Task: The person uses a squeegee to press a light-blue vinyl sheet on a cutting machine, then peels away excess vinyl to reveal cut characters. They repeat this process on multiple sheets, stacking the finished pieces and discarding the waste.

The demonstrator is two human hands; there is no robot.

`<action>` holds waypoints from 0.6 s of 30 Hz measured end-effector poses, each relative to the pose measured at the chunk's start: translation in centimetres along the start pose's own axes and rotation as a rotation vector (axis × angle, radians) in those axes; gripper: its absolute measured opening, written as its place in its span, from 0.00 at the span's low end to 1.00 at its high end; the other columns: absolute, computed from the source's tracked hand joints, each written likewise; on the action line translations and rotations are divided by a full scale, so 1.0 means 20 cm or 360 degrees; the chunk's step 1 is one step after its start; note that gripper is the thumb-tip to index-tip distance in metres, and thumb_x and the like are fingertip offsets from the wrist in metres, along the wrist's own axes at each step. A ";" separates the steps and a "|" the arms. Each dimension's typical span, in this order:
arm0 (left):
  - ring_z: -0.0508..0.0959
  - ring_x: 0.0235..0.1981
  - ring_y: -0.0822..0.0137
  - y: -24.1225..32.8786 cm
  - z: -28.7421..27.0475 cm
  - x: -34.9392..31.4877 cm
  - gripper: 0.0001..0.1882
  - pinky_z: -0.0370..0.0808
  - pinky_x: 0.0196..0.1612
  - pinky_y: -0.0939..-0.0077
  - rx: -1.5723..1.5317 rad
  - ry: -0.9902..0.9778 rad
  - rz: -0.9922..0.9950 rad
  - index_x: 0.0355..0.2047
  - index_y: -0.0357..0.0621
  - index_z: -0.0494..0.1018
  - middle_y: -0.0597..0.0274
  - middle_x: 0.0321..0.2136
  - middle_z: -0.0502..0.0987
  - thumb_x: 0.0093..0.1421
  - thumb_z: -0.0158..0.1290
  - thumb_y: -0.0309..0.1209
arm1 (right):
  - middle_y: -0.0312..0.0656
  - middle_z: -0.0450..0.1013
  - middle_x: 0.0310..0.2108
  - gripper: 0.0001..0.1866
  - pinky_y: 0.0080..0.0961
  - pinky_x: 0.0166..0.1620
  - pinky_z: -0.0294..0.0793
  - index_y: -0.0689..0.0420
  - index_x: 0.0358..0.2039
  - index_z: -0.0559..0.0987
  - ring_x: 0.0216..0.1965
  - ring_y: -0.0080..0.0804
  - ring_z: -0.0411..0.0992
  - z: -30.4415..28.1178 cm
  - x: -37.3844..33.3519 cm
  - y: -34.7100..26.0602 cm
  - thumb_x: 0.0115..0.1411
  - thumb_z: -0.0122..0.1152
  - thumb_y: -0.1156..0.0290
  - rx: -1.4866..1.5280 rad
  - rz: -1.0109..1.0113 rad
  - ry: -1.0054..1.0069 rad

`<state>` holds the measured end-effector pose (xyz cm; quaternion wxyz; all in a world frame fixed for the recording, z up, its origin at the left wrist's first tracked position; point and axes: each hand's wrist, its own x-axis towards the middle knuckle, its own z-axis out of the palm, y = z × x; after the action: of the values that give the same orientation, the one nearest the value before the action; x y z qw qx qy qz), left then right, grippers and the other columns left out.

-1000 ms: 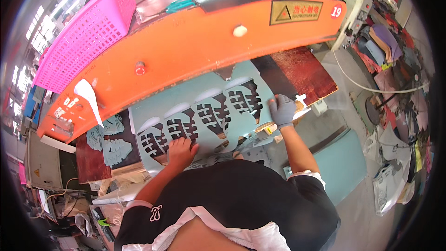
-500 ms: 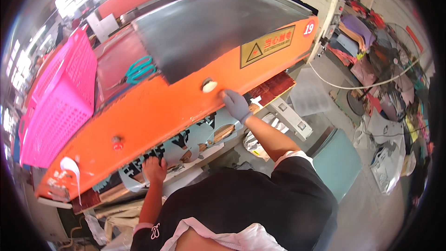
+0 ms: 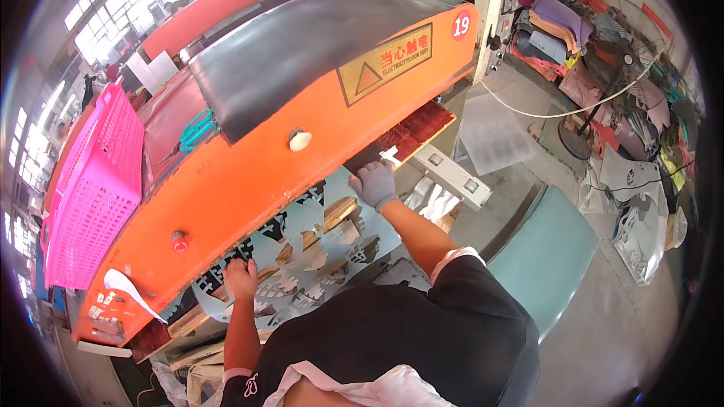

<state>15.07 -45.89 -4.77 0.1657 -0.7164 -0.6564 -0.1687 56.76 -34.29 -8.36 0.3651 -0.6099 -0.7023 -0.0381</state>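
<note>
A thin light blue-grey sheet (image 3: pixel 320 230) full of cut-out holes sticks out from under the front of an orange machine (image 3: pixel 249 181). My bare left hand (image 3: pixel 240 279) is closed on its left part, close to the machine's lower edge. At the sheet's far right corner, my right hand (image 3: pixel 375 183) in a grey glove has its fingers curled at the edge. Dark cutting dies (image 3: pixel 275 230) show partly beneath the sheet, and the machine hides the rest of them. A dark red board (image 3: pixel 418 132) lies under the machine to the right.
Teal-handled scissors (image 3: pixel 197 130) and a pink basket (image 3: pixel 98 188) rest on the machine. Its front carries a pale knob (image 3: pixel 299 140) and a red button (image 3: pixel 179 241). A teal sheet stack (image 3: pixel 554 249) stands at right, with scrap piles (image 3: pixel 596 98) beyond.
The cut-out sheet has come further out from under the machine toward me. My right hand has dropped from the machine's front to the sheet's corner; my left stays on the sheet.
</note>
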 end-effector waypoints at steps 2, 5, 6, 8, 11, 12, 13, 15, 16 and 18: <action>0.70 0.31 0.53 0.00 -0.02 -0.01 0.14 0.63 0.38 0.58 -0.0038 0.0027 -0.0029 0.20 0.43 0.66 0.57 0.24 0.69 0.56 0.51 0.39 | 0.42 0.75 0.31 0.24 0.43 0.51 0.60 0.55 0.23 0.80 0.39 0.37 0.72 -0.05 0.01 -0.01 0.59 0.43 0.51 -0.0052 0.0073 -0.0219; 0.71 0.32 0.53 0.01 -0.07 -0.05 0.14 0.63 0.39 0.58 -0.0061 -0.0053 -0.0060 0.22 0.43 0.68 0.56 0.26 0.70 0.56 0.51 0.39 | 0.43 0.76 0.29 0.27 0.42 0.47 0.64 0.55 0.23 0.82 0.39 0.37 0.73 -0.10 -0.02 -0.03 0.59 0.39 0.51 -0.0167 0.0133 -0.0335; 0.71 0.33 0.53 0.03 -0.08 -0.08 0.13 0.63 0.39 0.58 -0.0059 -0.0117 -0.0100 0.22 0.43 0.68 0.56 0.26 0.70 0.55 0.51 0.39 | 0.42 0.76 0.27 0.25 0.41 0.45 0.65 0.54 0.21 0.81 0.36 0.38 0.73 -0.10 -0.04 -0.02 0.59 0.41 0.51 -0.0174 0.0116 -0.0227; 0.72 0.33 0.53 0.06 -0.13 -0.16 0.13 0.64 0.40 0.58 -0.0021 -0.0021 -0.0004 0.23 0.42 0.69 0.56 0.27 0.71 0.55 0.52 0.39 | 0.41 0.75 0.22 0.24 0.41 0.41 0.66 0.53 0.18 0.80 0.31 0.40 0.74 -0.12 -0.14 -0.03 0.57 0.45 0.51 -0.0194 0.0067 -0.0185; 0.72 0.34 0.53 0.14 -0.22 -0.35 0.13 0.64 0.40 0.58 0.0026 0.0047 0.0066 0.23 0.42 0.69 0.56 0.26 0.71 0.54 0.53 0.39 | 0.43 0.73 0.19 0.19 0.41 0.37 0.66 0.55 0.15 0.78 0.27 0.43 0.72 -0.19 -0.34 0.01 0.55 0.52 0.56 -0.0025 -0.0019 0.0093; 0.72 0.34 0.53 0.19 -0.24 -0.43 0.13 0.64 0.40 0.58 0.0041 0.0083 0.0096 0.22 0.41 0.69 0.56 0.26 0.71 0.53 0.53 0.39 | 0.43 0.72 0.19 0.18 0.41 0.37 0.66 0.55 0.15 0.78 0.26 0.45 0.71 -0.22 -0.43 0.03 0.55 0.54 0.58 0.0077 -0.0100 0.0322; 0.72 0.33 0.54 0.23 -0.28 -0.51 0.13 0.64 0.40 0.58 0.0025 0.0060 0.0078 0.22 0.42 0.69 0.56 0.26 0.70 0.53 0.53 0.39 | 0.43 0.71 0.19 0.16 0.41 0.37 0.66 0.55 0.16 0.77 0.26 0.45 0.71 -0.25 -0.51 0.04 0.54 0.55 0.59 0.0132 -0.0049 0.0284; 0.71 0.33 0.54 0.32 -0.35 -0.68 0.13 0.64 0.40 0.58 -0.0004 0.0020 0.0077 0.22 0.42 0.69 0.56 0.26 0.70 0.52 0.54 0.39 | 0.43 0.71 0.21 0.13 0.41 0.38 0.64 0.56 0.18 0.76 0.28 0.45 0.69 -0.33 -0.68 0.05 0.54 0.56 0.62 0.0120 -0.0082 0.0360; 0.71 0.31 0.54 0.36 -0.39 -0.77 0.12 0.64 0.40 0.59 -0.0057 0.0112 0.0102 0.21 0.43 0.68 0.56 0.24 0.69 0.51 0.55 0.38 | 0.43 0.71 0.23 0.11 0.41 0.39 0.63 0.56 0.20 0.76 0.29 0.45 0.68 -0.37 -0.76 0.05 0.54 0.55 0.63 0.0137 -0.0139 0.0471; 0.71 0.29 0.56 0.43 -0.45 -0.89 0.11 0.64 0.40 0.60 -0.0135 0.0142 0.0108 0.21 0.44 0.68 0.57 0.23 0.69 0.49 0.56 0.37 | 0.43 0.70 0.23 0.10 0.41 0.40 0.62 0.55 0.21 0.74 0.30 0.45 0.67 -0.47 -0.90 0.07 0.54 0.55 0.64 0.0099 -0.0138 0.0408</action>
<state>21.93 -66.47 -4.98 0.1700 -0.7363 -0.6160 -0.2225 62.20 -53.66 -12.07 0.4685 -0.5576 -0.6765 -0.1096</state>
